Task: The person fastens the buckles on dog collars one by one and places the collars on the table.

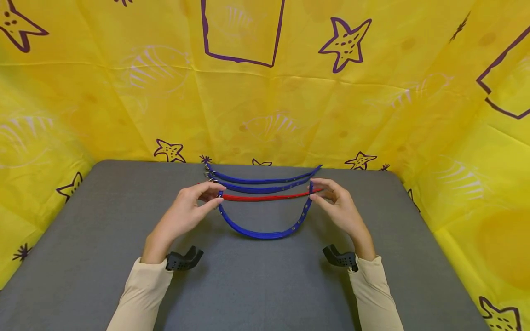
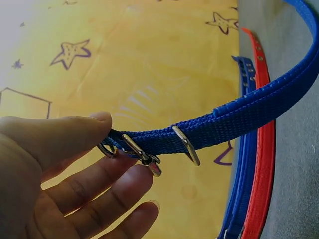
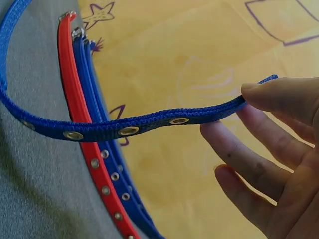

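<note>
A blue pet collar (image 1: pixel 265 235) hangs in a U between both hands, in front of the other collars. My left hand (image 1: pixel 188 209) pinches its buckle end between thumb and fingers; the metal buckle (image 2: pixel 142 154) and a D-ring (image 2: pixel 186 146) show in the left wrist view. With thumb and forefinger my right hand (image 1: pixel 341 207) pinches the tip of the holed end, where several metal eyelets (image 3: pixel 128 131) run along the strap. Just behind the held collar lies a red collar (image 1: pixel 265 198), stretched lengthwise across the table.
Two more blue collars, a nearer one (image 1: pixel 261 189) and a farther one (image 1: pixel 261 181), lie side by side near the back edge of the grey table (image 1: pixel 265 289). A yellow cloth (image 1: pixel 265 101) with starfish and fish drawings rises behind and along both sides.
</note>
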A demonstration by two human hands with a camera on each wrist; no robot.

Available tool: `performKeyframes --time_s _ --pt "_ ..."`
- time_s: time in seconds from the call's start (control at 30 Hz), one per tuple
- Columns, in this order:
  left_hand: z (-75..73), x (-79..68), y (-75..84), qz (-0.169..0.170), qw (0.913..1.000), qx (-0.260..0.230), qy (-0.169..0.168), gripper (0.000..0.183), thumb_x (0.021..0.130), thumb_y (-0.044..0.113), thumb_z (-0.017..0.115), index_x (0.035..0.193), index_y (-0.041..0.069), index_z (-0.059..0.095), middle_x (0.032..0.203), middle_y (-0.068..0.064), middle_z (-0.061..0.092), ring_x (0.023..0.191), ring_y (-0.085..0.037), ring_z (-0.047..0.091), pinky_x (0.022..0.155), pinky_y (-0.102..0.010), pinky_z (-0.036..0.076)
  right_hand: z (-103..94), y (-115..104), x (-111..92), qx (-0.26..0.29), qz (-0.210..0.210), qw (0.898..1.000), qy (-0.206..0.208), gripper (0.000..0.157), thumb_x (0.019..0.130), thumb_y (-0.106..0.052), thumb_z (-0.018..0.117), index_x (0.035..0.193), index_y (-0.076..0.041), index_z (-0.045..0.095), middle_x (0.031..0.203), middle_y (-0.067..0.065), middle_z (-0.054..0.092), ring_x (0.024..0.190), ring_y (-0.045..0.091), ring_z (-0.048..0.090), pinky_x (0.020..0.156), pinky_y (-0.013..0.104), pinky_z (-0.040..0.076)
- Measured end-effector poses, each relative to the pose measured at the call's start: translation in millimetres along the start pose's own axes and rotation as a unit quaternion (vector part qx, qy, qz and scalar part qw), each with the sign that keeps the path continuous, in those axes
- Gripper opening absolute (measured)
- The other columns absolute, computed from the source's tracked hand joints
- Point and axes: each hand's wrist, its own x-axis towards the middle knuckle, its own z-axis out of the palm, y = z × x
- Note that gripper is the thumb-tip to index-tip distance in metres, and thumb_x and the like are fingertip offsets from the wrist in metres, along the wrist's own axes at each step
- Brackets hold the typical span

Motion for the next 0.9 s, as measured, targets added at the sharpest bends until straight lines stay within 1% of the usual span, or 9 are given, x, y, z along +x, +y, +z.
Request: performKeyframes --time_s 0.17,0.33,0.53,0.67,0.8,0.9 --pt "3.0 -0.4 4.2 0.008 0.9999 -0.006 -0.002 0.022 0.092 0.013 0.07 0.115 0.013 0.07 0.097 -0.001 0.073 0.087 -0.016 0.067 0.076 -0.03 0.053 5.1 -8 0 -0.017 0.0 1.0 -0.005 0.037 0.092 -0.002 0.068 0.128 -0.002 0.061 0.12 0.022 0.065 0.1 0.017 0.068 0.088 0.018 0.052" --pt "7.7 0.0 5.3 0.028 0.9993 -0.024 -0.002 0.02 0.092 0.013 0.071 0.112 0.015 0.071 0.096 0.001 0.073 0.085 -0.012 0.066 0.078 -0.028 0.053 9.4 -14 -1 -0.024 0.002 1.0 -0.017 0.036 0.093 -0.005 0.068 0.129 -0.004 0.061 0.123 0.018 0.066 0.105 0.022 0.068 0.092 0.02 0.051" --pt "13.5 -0.2 5.8 0.038 0.9979 -0.049 -0.015 0.018 0.092 0.015 0.071 0.11 0.017 0.071 0.099 0.002 0.072 0.084 -0.009 0.063 0.077 -0.025 0.053 13.9 -19 -2 -0.037 0.008 0.999 -0.032 0.035 0.095 -0.009 0.067 0.13 -0.007 0.062 0.127 0.012 0.066 0.11 0.023 0.067 0.094 0.02 0.05" --pt "16.5 -0.3 8.3 0.051 0.9968 -0.058 -0.02 0.018 0.092 0.015 0.072 0.11 0.017 0.072 0.101 0.003 0.072 0.085 -0.008 0.064 0.078 -0.025 0.053 17.9 -23 -2 -0.037 0.002 0.999 -0.039 0.033 0.095 -0.01 0.066 0.128 -0.008 0.063 0.127 0.011 0.067 0.11 0.024 0.067 0.095 0.021 0.05" --pt "19.6 0.1 11.1 0.069 0.9955 -0.062 -0.017 0.02 0.091 0.012 0.072 0.111 0.017 0.072 0.104 0.003 0.072 0.088 -0.008 0.065 0.082 -0.026 0.054 23.1 -26 -3 -0.033 -0.016 0.998 -0.044 0.031 0.094 -0.007 0.067 0.125 -0.006 0.065 0.123 0.01 0.069 0.108 0.022 0.068 0.095 0.028 0.052" --pt "22.5 0.2 13.7 0.069 0.9949 -0.07 -0.02 0.022 0.091 0.011 0.072 0.112 0.016 0.072 0.106 0.003 0.072 0.09 -0.008 0.066 0.084 -0.028 0.055 28.1 -28 -3 -0.031 -0.027 0.998 -0.052 0.028 0.094 -0.006 0.067 0.121 -0.006 0.067 0.12 0.009 0.07 0.106 0.018 0.068 0.095 0.033 0.053"
